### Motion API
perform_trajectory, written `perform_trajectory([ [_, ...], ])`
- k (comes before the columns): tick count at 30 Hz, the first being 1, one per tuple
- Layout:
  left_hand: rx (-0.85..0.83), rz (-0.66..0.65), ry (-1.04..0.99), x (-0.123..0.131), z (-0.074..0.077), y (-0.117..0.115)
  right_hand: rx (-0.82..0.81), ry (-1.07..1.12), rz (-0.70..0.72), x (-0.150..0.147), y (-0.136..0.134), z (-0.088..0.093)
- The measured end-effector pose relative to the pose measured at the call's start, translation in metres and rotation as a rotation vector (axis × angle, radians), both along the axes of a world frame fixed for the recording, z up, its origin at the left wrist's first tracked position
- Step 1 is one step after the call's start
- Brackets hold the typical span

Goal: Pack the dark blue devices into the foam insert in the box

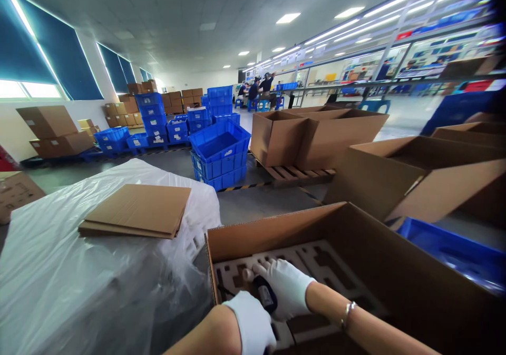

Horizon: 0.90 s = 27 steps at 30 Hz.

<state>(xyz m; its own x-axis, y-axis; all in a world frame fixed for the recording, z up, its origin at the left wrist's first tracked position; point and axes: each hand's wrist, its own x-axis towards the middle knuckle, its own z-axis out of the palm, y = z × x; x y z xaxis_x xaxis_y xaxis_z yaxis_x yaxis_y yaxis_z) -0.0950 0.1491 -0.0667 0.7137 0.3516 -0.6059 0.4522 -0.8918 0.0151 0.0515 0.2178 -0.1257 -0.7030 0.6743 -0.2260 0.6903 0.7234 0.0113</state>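
Presently, the dark item [265, 293], pale at one end, lies inside the open carton [276, 230], above the white slotted insert [302, 253]. Its long axis runs diagonally, with the pale end pointing far-left and the dark end near-right, towards the wearer. The gloved right hand [286, 287] is closed around it from the right side, with its fingertips near the pale end. The gloved left hand [253, 321] is just beside the near end; its fingers are hidden, so its grip cannot be determined. The two hands are close together, the right being further into the carton.

The carton walls enclose the working area at the left, far and right sides; the left wall is nearest the item. Beyond that wall, cardboard sheets [138, 207] rest on a plastic-wrapped load [47, 260]. A blue bin [443, 244] is positioned outside the right wall.
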Motion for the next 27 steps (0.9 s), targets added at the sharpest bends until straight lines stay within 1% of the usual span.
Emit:
perform_trajectory([
  [4, -0.001, 0.003, 0.008, 0.000, 0.005, 0.000, -0.042, -0.002, 0.001, -0.001, 0.001, 0.001],
  [7, 0.019, -0.008, -0.011, 0.000, 0.006, 0.000, -0.041, -0.006, 0.025, -0.001, 0.001, 0.002],
  [11, 0.015, -0.005, -0.048, 0.000, 0.001, 0.001, 0.001, -0.017, 0.068, -0.001, 0.000, 0.005],
  [15, -0.026, 0.004, 0.010, 0.001, -0.006, 0.002, 0.046, 0.002, 0.132, -0.001, -0.002, 0.007],
  [18, -0.042, 0.015, 0.031, 0.001, -0.009, 0.002, 0.032, -0.002, 0.111, -0.001, -0.002, 0.006],
  [20, -0.038, 0.014, 0.038, 0.001, -0.006, 0.002, 0.021, -0.015, 0.082, -0.001, -0.001, 0.006],
  [23, -0.035, 0.014, 0.057, 0.001, 0.005, 0.000, 0.005, -0.030, 0.057, -0.001, -0.001, 0.007],
  [25, -0.038, 0.021, 0.069, 0.002, 0.012, -0.001, 0.000, -0.021, 0.072, -0.001, -0.002, 0.007],
  [27, -0.036, 0.026, 0.068, 0.002, 0.015, -0.002, 0.013, 0.000, 0.095, -0.001, -0.002, 0.005],
])
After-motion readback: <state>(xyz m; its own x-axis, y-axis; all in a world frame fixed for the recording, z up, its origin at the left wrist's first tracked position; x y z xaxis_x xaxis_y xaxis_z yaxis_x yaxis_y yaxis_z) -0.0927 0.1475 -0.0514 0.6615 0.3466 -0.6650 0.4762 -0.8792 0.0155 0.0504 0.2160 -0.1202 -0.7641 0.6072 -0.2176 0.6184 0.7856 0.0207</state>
